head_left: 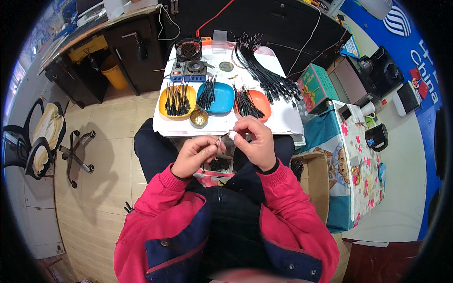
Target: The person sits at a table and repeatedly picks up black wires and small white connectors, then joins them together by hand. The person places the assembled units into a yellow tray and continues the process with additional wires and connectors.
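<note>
My left hand (197,153) is closed in a pinch just past the near edge of the white table. Its fingers hold a thin black cable, and a bit of dark lead shows below them. Close beside it my right hand (257,141) is also pinched, with something small and white (231,135) at its fingertips. What the right fingers grip is too small to tell. Beyond my hands stand a yellow tray (164,106), a blue tray (228,97) and an orange tray (267,104), each with short black cables. A small metal bowl (199,118) sits before them.
At the table's back are a blue soldering unit (188,71), a black fan (188,49) and a long bundle of black cables (269,75). A green box (317,88), a cloth-covered side table (361,165) and a cardboard box (315,184) are right; an office chair (45,141) is left.
</note>
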The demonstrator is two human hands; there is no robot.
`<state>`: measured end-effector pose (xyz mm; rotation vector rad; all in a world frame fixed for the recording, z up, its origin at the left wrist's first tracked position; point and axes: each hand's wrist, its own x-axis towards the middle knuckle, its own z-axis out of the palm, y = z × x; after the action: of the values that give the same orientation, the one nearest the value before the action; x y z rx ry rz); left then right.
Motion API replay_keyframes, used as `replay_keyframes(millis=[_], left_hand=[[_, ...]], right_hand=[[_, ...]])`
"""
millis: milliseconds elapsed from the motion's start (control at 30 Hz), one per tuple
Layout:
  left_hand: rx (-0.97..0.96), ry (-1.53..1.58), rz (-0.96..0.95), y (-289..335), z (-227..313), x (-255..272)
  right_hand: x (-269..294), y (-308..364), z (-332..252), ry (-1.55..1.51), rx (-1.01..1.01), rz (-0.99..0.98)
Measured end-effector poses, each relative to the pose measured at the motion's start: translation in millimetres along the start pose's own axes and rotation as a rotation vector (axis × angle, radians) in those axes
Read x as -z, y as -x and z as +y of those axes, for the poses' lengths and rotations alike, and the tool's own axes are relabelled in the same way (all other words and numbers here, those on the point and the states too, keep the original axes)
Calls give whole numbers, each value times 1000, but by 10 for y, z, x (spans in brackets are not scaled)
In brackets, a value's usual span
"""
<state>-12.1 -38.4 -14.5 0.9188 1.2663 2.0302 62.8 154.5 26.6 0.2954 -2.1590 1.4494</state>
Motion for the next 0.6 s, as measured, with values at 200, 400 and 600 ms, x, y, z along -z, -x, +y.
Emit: replay_keyframes(millis=[200,400,600], left_hand=[[-165,-303,261,-8,-147,-178],[-84,-235,304,39,-189,-197],[95,110,240,62,-164,-165]], right_hand=[[-283,263,38,-211,-302,168],[-334,289,84,-608,-464,123],[-233,279,105,-622,-495,64]])
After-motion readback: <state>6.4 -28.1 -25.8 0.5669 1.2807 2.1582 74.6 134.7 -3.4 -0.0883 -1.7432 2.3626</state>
